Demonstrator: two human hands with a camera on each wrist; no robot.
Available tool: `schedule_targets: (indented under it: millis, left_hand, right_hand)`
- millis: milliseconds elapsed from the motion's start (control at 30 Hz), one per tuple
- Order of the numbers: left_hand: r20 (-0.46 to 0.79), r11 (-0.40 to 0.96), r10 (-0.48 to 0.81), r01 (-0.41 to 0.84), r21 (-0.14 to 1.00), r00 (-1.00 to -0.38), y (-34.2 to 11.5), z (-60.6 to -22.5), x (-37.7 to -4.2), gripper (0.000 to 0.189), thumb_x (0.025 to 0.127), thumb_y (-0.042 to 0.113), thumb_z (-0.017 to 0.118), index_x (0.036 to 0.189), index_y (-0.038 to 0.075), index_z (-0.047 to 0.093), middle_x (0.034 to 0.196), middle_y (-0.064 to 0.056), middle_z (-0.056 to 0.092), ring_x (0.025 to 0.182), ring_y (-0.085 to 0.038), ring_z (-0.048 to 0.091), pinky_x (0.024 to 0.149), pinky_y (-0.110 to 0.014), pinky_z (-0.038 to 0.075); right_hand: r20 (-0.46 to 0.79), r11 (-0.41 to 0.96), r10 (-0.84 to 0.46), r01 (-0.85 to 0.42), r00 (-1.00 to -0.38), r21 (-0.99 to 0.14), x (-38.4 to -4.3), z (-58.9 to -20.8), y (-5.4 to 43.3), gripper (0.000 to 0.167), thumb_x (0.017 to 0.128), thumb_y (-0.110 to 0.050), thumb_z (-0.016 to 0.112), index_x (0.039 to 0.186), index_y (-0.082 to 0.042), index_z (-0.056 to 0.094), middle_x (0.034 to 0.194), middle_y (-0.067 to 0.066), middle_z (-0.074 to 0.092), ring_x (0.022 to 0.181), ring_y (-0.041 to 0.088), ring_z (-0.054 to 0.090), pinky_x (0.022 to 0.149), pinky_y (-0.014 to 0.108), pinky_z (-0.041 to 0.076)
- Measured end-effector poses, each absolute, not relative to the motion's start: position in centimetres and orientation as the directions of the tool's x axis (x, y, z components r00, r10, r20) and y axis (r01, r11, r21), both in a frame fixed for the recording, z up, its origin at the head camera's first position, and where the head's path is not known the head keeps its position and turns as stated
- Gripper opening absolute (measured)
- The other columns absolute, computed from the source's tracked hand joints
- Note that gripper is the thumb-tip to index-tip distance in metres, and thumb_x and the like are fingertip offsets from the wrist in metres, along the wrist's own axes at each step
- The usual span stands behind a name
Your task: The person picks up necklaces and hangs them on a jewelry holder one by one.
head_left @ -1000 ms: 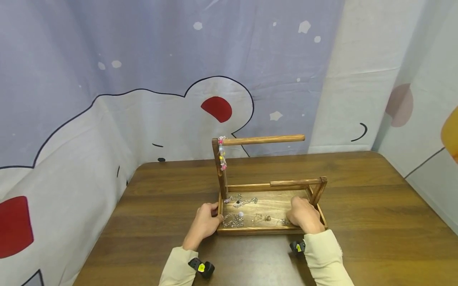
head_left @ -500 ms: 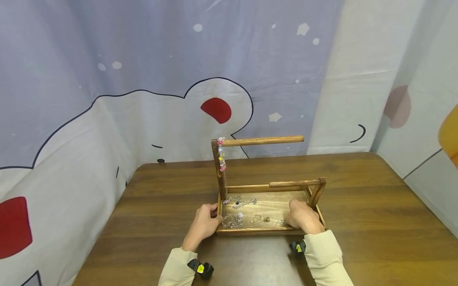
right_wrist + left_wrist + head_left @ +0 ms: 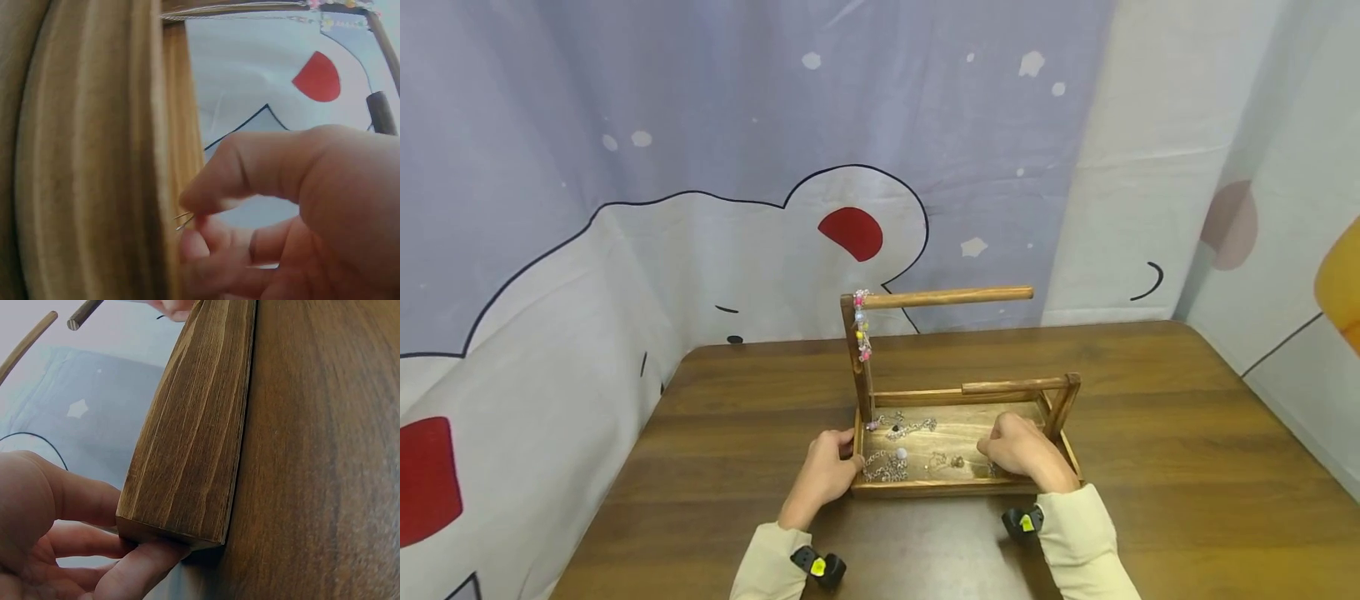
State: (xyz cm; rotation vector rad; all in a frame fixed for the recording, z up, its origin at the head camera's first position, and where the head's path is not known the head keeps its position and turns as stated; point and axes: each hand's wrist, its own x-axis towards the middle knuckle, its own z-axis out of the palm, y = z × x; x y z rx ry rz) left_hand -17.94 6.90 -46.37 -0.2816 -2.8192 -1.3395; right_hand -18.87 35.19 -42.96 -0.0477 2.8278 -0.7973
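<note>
A wooden jewellery stand has a shallow tray (image 3: 917, 488) as its base. My left hand (image 3: 822, 473) grips the tray's left end; in the left wrist view the fingers bend round the corner of the tray wall (image 3: 187, 431). Over the tray's right half is my right hand (image 3: 1021, 452), fingertips low above its floor. The right wrist view shows thumb and index finger pinching a thin metal wire piece (image 3: 185, 220), mostly hidden by the fingers. Silver chains (image 3: 887, 470) lie in the front left of the tray, with small gold-toned pieces (image 3: 957, 461) nearer the right hand.
From the stand's tall left post rises a long bar (image 3: 955, 296), with a colourful beaded string (image 3: 862, 333) hanging at its post end. A shorter bar (image 3: 1011, 386) juts inward from the right post. Another chain (image 3: 913, 428) lies farther back. A printed curtain (image 3: 760, 275) hangs behind the table.
My right hand has lifted slightly and shifted left within the tray, its fingertips coming into sight. The left hand keeps its grip on the tray's left end.
</note>
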Motion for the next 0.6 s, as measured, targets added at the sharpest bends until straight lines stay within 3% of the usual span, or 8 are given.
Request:
schedule_targets:
  millis: [267, 600]
  left_hand:
    - [0.074, 0.615, 0.159, 0.158, 0.773, -0.984, 6.7, -46.4, -18.0, 0.041, 0.076, -0.001, 0.06, 0.117, -0.007, 0.059, 0.097, -0.017, 0.067, 0.085, -0.018, 0.06, 0.069, -0.032, 0.049]
    - [0.069, 0.631, 0.153, 0.151, 0.761, -0.986, 6.8, -46.3, -17.8, 0.043, 0.076, 0.0, 0.06, 0.119, -0.008, 0.056, 0.104, -0.019, 0.065, 0.085, -0.018, 0.059, 0.069, -0.031, 0.049]
  right_hand:
    - [-0.062, 0.776, -0.175, -0.1, -0.983, -0.622, -18.6, -41.7, 34.7, 0.012, 0.077, -0.018, 0.06, 0.07, -0.012, 0.053, 0.062, 0.0, 0.05, 0.054, 0.014, 0.044, 0.05, 0.029, 0.036]
    - [0.044, 0.664, -0.384, -0.309, -0.922, -0.681, -17.9, -40.8, 34.4, 0.011, 0.073, -0.002, 0.057, 0.079, -0.01, 0.052, 0.065, -0.002, 0.05, 0.059, 0.011, 0.047, 0.053, 0.024, 0.04]
